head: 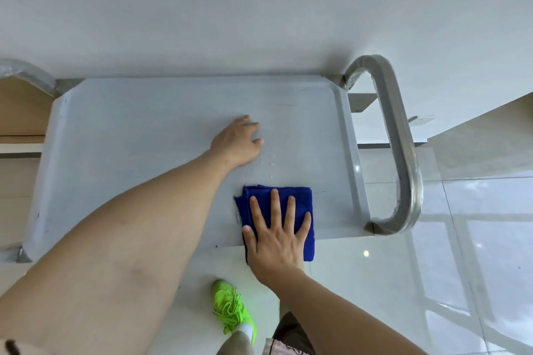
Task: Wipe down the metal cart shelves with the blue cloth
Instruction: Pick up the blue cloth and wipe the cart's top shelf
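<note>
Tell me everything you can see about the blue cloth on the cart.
The blue cloth is deep royal blue with a soft, fuzzy look like microfibre. It is folded into a rough rectangle, layers showing at its left edge. It lies flat at the near edge of the grey top shelf, toward the handle end, its near part overhanging the edge. The right hand presses on it, palm down, fingers spread. Water droplets sit just beyond it. The left hand rests apart from it.
</note>
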